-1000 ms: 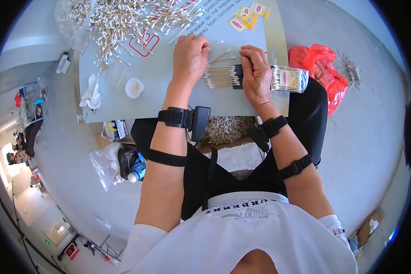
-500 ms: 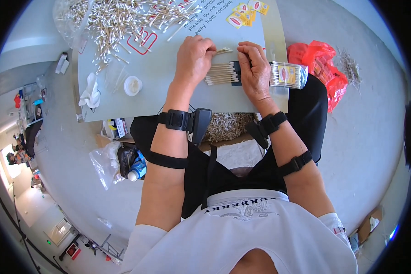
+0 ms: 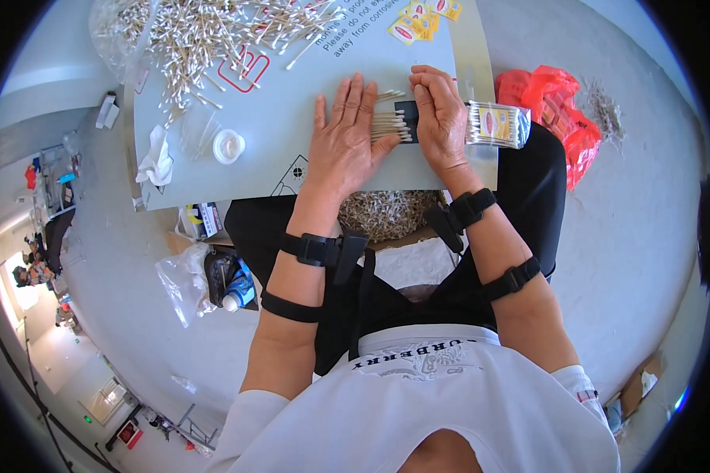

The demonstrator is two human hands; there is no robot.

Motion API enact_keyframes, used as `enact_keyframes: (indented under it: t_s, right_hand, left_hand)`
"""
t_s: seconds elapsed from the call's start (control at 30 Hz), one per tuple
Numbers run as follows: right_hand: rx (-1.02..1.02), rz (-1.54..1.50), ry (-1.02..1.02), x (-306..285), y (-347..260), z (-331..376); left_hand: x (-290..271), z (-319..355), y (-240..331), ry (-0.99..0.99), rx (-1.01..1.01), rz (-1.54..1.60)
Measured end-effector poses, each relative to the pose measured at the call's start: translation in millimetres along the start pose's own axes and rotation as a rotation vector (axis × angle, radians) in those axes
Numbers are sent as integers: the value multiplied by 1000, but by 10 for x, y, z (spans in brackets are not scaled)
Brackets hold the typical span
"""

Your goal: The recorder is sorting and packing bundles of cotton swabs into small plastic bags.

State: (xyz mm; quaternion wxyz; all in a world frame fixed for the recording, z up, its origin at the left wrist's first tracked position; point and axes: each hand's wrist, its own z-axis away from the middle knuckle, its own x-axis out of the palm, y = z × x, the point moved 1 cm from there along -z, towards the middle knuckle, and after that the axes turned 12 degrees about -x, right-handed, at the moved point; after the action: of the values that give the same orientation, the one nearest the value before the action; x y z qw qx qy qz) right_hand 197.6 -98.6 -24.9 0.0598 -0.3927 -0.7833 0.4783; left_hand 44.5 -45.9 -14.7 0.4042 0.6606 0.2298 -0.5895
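Cotton swabs (image 3: pixel 391 124) lie partly under the outspread left hand (image 3: pixel 345 142); whether the curled right hand (image 3: pixel 442 124) grips anything, I cannot tell.

On the desk (image 3: pixel 237 180), a swab heap (image 3: pixel 201 47) lay far left, sachets (image 3: pixel 420 24) far right, a swab row (image 3: pixel 390 124) partly under the left hand (image 3: pixel 343 146).

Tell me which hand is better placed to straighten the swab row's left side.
Probably the left hand: spread out, it covers that side of the swabs. The right hand sits beyond the opposite end, beside the dark strip.
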Motion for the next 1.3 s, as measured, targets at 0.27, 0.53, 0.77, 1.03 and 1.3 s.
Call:
enact_keyframes:
  t_s: [0.27,0.53,0.77,1.03,1.3]
  right_hand:
    - [192,-428,198,194,11,103]
    - [270,-531,136,175,-5,143]
    - [193,-154,-119,-264,23,12]
    - [56,46,-347,-250,15,-45]
    - [77,25,-440,-294,14,-76]
  left_hand:
    - [51,-29,168,295,-246,1256]
    - [194,-142,250,318,-258,1600]
    - [60,50,119,241,-56,632]
    - [104,146,204,68,-32,53]
    - [120,153,195,75,-32,51]
